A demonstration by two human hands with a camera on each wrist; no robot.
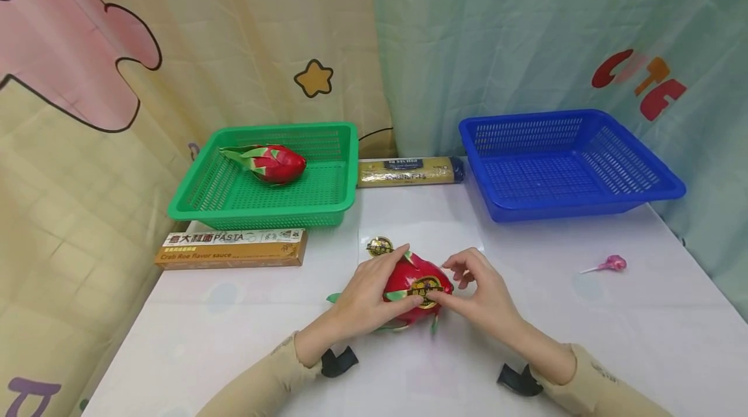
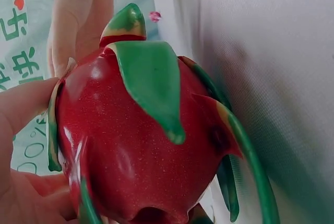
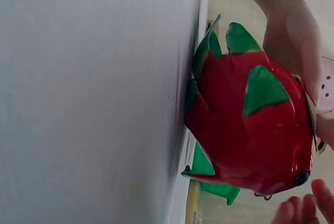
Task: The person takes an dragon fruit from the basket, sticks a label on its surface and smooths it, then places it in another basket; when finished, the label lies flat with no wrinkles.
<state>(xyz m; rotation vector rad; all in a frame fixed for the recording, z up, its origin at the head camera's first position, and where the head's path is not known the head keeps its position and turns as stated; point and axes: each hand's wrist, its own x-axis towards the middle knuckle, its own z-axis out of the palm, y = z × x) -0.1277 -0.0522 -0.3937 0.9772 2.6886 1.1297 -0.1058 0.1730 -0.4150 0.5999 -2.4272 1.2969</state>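
Note:
A red dragon fruit (image 1: 411,269) with green scales lies on the white table. My left hand (image 1: 365,297) holds it from the left side, fingers over the far side and thumb on the near face. A round black-and-gold sticker (image 1: 426,291) sits on its upper surface, between the two thumbs. With its thumb, my right hand (image 1: 487,293) touches the sticker's right edge, and its other fingers are bent in the air by the fruit's right end. In the left wrist view the fruit (image 2: 135,125) hides part of both hands; the right wrist view shows its glossy side (image 3: 250,130).
Behind the fruit lies a pale sheet with another round sticker (image 1: 380,246). A green basket (image 1: 345,202) holds a second dragon fruit (image 1: 280,164). Also around are a blue basket (image 1: 502,206), a pasta box (image 1: 230,251), a spaghetti pack (image 1: 409,173) and a pink lollipop (image 1: 613,263).

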